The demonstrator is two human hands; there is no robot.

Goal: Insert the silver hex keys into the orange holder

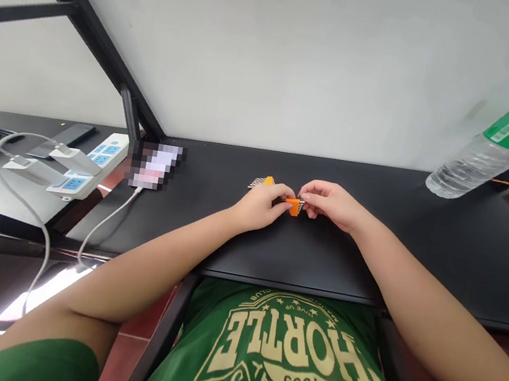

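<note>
Above the black desk, my left hand point(262, 206) is closed on a small orange holder point(293, 206), gripping it between thumb and fingers. Thin silver rods point(301, 205), which look like hex keys, stick out of the holder's right side. My right hand point(330, 201) is closed in a pinch at those rods, its fingertips touching them. Whether it grips a single rod is too small to tell. Just behind my left hand lies a second orange holder point(269, 181) with several silver rods point(257, 183) fanning out to the left, partly hidden by the hand.
The black desk point(321, 259) meets a pale wall. A phone point(156, 165) with a white charging cable lies to the left. Beyond it is a white power strip point(104, 160) with two plugged-in adapters. A clear water bottle point(477, 155) stands back right. Black frame bars point(97, 24) rise at left.
</note>
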